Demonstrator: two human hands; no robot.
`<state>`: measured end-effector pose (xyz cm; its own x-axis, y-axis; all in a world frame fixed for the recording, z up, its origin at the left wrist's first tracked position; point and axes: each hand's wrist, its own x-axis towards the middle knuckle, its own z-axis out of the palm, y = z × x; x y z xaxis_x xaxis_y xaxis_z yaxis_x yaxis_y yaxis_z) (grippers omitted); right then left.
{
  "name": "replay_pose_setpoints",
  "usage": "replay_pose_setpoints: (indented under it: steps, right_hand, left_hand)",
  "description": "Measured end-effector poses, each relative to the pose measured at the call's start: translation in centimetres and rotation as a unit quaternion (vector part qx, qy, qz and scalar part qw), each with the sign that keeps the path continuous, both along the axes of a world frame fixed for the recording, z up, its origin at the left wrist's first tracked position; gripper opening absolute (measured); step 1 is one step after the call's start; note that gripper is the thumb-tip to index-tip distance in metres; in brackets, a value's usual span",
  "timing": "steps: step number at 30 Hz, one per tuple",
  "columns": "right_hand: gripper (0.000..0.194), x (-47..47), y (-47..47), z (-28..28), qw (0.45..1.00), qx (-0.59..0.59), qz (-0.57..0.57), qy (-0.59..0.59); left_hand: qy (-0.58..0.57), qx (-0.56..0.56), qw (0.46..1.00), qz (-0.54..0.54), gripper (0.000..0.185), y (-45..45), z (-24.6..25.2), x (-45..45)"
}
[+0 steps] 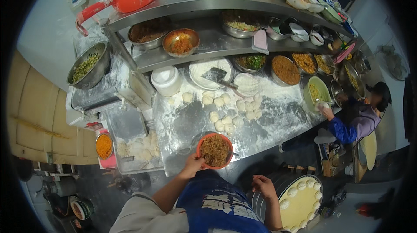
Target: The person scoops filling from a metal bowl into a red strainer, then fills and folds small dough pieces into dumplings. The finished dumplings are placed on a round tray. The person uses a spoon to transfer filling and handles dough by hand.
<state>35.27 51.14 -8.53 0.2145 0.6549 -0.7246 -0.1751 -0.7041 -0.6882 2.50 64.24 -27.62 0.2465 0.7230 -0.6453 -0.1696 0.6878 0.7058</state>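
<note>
My left hand (194, 165) grips the rim of an orange-red bowl (230, 140) at the front edge of the floured metal worktable (189, 120). Brown minced filling (215, 150) fills this bowl, and a metal utensil handle (235, 154) pokes out on its right. My right hand (264, 185) hangs in front of my blue apron (215, 197) with loosely bent fingers and nothing visible in it. Beside it stands a round steamer (294, 200) with pleated buns (292, 192) around its edge. Beyond the bowl lie several dough pieces (224, 121).
A flour basin (195, 78) with a scraper (215, 75) stands at the back beside a white tub (166, 81). Filling bowls (286, 70) line the table under a steel shelf (202, 49). To the left is a metal tray of dough (136, 150). A co-worker (355, 119) works at the right.
</note>
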Motion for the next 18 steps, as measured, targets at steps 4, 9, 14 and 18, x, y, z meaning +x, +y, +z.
replay_pose_setpoints:
  steps: [4, 9, 14, 18]
  right_hand:
    - [0.032, -1.4, 2.8, 1.8, 0.999, -0.016, -0.032, 0.007]
    - [0.033, -0.5, 9.6, 2.0, 0.998, 0.041, 0.045, 0.01]
    - [0.039, -2.1, 24.0, -0.7, 0.967, 0.136, 0.203, 0.066]
    - [0.06, -9.2, 37.9, 0.6, 0.935, 0.226, 0.26, 0.089]
  left_hand:
    - [-0.008, 0.001, 0.999, -0.031, 0.023, 4.2, 8.2, -3.1]
    - [0.001, 0.069, 0.998, 0.013, 0.028, 8.9, 18.1, -8.3]
    - [0.104, 0.095, 0.983, 0.12, 0.027, 11.2, 25.0, -12.4]
    - [0.1, 0.133, 0.959, 0.231, 0.025, 11.0, 28.8, -13.9]
